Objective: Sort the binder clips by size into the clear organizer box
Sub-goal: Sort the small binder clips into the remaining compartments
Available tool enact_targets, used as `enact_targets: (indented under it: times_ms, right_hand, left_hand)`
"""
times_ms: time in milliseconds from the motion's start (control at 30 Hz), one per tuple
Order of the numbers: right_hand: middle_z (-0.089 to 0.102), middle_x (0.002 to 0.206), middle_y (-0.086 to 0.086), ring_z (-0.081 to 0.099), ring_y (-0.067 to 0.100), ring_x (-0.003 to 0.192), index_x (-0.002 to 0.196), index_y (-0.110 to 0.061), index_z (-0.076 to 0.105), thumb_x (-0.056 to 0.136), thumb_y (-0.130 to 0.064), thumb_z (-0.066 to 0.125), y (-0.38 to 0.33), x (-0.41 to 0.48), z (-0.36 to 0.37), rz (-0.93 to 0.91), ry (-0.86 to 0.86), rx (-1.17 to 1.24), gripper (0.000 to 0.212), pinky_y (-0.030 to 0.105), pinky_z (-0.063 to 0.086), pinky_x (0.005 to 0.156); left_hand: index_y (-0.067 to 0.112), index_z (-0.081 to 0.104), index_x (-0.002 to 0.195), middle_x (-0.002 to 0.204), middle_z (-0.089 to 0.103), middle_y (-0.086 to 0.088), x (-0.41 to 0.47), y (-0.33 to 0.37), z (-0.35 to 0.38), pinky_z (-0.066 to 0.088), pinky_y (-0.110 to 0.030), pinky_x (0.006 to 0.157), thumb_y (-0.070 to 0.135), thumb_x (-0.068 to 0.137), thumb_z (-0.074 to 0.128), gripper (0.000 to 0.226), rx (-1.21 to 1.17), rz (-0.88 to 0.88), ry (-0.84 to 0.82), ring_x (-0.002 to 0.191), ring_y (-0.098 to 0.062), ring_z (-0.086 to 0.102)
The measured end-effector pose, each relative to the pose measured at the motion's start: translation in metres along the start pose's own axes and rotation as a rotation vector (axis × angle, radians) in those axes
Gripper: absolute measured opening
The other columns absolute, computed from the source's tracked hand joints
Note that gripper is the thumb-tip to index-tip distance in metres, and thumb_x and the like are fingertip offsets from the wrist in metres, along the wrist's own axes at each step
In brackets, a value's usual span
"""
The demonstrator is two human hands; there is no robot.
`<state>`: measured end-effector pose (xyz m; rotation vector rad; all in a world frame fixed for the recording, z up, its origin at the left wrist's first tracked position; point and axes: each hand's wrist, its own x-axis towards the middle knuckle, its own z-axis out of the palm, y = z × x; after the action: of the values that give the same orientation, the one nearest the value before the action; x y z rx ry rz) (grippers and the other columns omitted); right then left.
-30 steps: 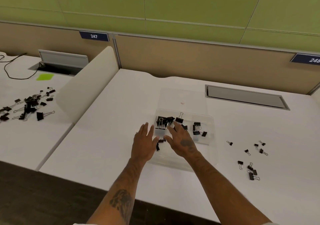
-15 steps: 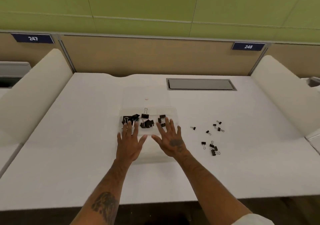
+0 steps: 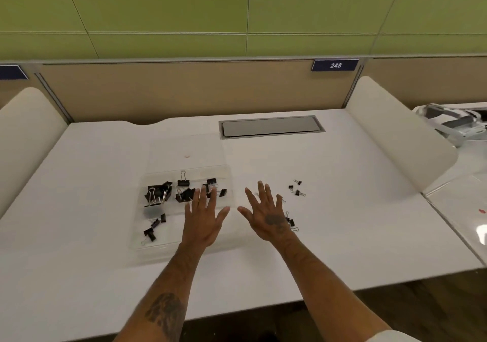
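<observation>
The clear organizer box point(image 3: 147, 246) lies on the white desk, its lid folded back behind it. Large black binder clips point(image 3: 158, 194) fill its far left compartment, medium clips point(image 3: 184, 192) the middle one, small clips point(image 3: 218, 187) the far right one, and a few clips point(image 3: 154, 227) lie in a near left compartment. My left hand point(image 3: 204, 220) hovers flat over the box's right part, fingers spread, holding nothing. My right hand point(image 3: 267, 215) is spread flat over the desk right of the box, empty. Small loose clips point(image 3: 297, 188) lie beyond it, more clips point(image 3: 291, 221) partly hidden under it.
A grey cable hatch point(image 3: 271, 126) sits in the desk at the back. White padded dividers point(image 3: 395, 136) flank the desk on both sides. A white headset point(image 3: 448, 123) lies on the neighbouring desk at the far right. A tan partition wall runs along the back.
Both hands have moved to the right; the right hand left the box and now hovers over the desk near the loose small clips. The camera also panned right.
</observation>
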<state>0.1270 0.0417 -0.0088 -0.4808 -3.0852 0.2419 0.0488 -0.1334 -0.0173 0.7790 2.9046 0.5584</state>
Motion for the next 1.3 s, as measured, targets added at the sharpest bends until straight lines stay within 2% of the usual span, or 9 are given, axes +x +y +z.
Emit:
enact_targets:
  times_ms: [133, 267, 367, 433, 633, 733, 867, 1100, 1300]
  right_hand:
    - [0.042, 0.144, 0.022, 0.043, 0.039, 0.132, 0.138, -0.019, 0.049, 0.096, -0.06, 0.016, 0.038, -0.007, 0.0, 0.031, 0.0, -0.006, 0.067, 0.062, 0.042, 0.094]
    - [0.046, 0.142, 0.022, 0.047, 0.038, 0.129, 0.135, -0.017, 0.052, 0.097, -0.056, 0.019, 0.08, -0.016, 0.004, 0.069, -0.004, 0.008, 0.063, 0.056, 0.048, 0.089]
    - [0.047, 0.14, 0.02, 0.051, 0.037, 0.124, 0.133, -0.015, 0.051, 0.091, -0.044, 0.047, 0.108, -0.025, 0.009, 0.075, -0.006, 0.093, 0.051, 0.047, 0.054, 0.081]
    - [0.046, 0.138, 0.013, 0.05, 0.032, 0.121, 0.133, -0.016, 0.049, 0.089, -0.037, 0.055, 0.123, -0.033, 0.011, 0.072, 0.011, 0.139, 0.048, 0.042, 0.053, 0.08]
    - [0.05, 0.118, 0.001, 0.052, 0.021, 0.111, 0.128, -0.024, 0.05, 0.093, -0.035, 0.048, 0.137, -0.047, 0.019, 0.056, -0.136, 0.204, 0.036, 0.032, 0.047, 0.082]
    - [0.049, 0.119, 0.002, 0.053, 0.021, 0.109, 0.135, -0.03, 0.045, 0.093, -0.04, 0.049, 0.134, -0.045, 0.022, 0.029, -0.222, 0.208, 0.043, 0.032, 0.047, 0.085]
    - [0.047, 0.119, 0.004, 0.053, 0.024, 0.108, 0.133, -0.025, 0.048, 0.092, -0.036, 0.053, 0.131, -0.043, 0.026, 0.027, -0.283, 0.209, 0.043, 0.033, 0.047, 0.085]
    - [0.053, 0.114, 0.007, 0.058, 0.029, 0.095, 0.114, -0.015, 0.055, 0.093, -0.024, 0.051, 0.133, -0.036, 0.024, 0.03, -0.264, 0.233, 0.023, 0.032, 0.045, 0.077]
    - [0.055, 0.112, 0.005, 0.061, 0.03, 0.089, 0.12, -0.019, 0.055, 0.087, -0.021, 0.048, 0.148, -0.038, 0.017, 0.099, -0.173, 0.275, 0.034, 0.034, 0.049, 0.075]
  left_hand:
    - [0.028, 0.0, 0.154, 0.162, -0.007, -0.002, 0.006, 0.031, 0.015, 0.001, -0.048, 0.119, 0.076, 0.08, -0.001, 0.088, -0.006, 0.023, 0.004, 0.148, -0.018, -0.012]
    - [0.026, 0.003, 0.154, 0.162, 0.0, -0.005, 0.011, 0.064, 0.031, 0.004, -0.046, 0.119, 0.074, 0.082, 0.001, 0.086, 0.008, 0.057, 0.009, 0.149, -0.021, -0.006]
    - [0.023, 0.006, 0.154, 0.162, 0.002, -0.005, 0.013, 0.085, 0.044, 0.006, -0.046, 0.12, 0.072, 0.084, 0.003, 0.086, 0.038, 0.09, 0.003, 0.149, -0.02, -0.005]
    - [0.021, 0.009, 0.154, 0.162, 0.004, -0.005, 0.013, 0.097, 0.053, 0.009, -0.045, 0.12, 0.071, 0.085, 0.004, 0.085, 0.047, 0.107, -0.006, 0.149, -0.019, -0.003]
    - [0.018, 0.013, 0.154, 0.161, 0.011, -0.006, 0.008, 0.112, 0.073, 0.012, -0.043, 0.119, 0.058, 0.095, 0.029, 0.072, 0.083, 0.137, -0.076, 0.149, -0.021, 0.005]
    - [0.017, 0.019, 0.153, 0.16, 0.017, -0.008, 0.012, 0.114, 0.076, 0.015, -0.041, 0.119, 0.047, 0.097, 0.043, 0.067, 0.102, 0.161, -0.098, 0.148, -0.023, 0.011]
    - [0.015, 0.028, 0.15, 0.157, 0.026, -0.007, 0.019, 0.116, 0.077, 0.029, -0.038, 0.113, 0.039, 0.097, 0.048, 0.061, 0.088, 0.184, -0.148, 0.144, -0.022, 0.022]
    - [0.017, 0.036, 0.144, 0.145, 0.039, -0.003, 0.032, 0.12, 0.086, 0.042, -0.039, 0.1, 0.039, 0.097, 0.048, 0.053, 0.059, 0.149, -0.276, 0.13, -0.021, 0.039]
    - [0.017, 0.034, 0.144, 0.14, 0.042, -0.005, 0.04, 0.13, 0.096, 0.046, -0.04, 0.096, 0.04, 0.097, 0.049, 0.054, 0.071, 0.125, -0.325, 0.126, -0.023, 0.042]
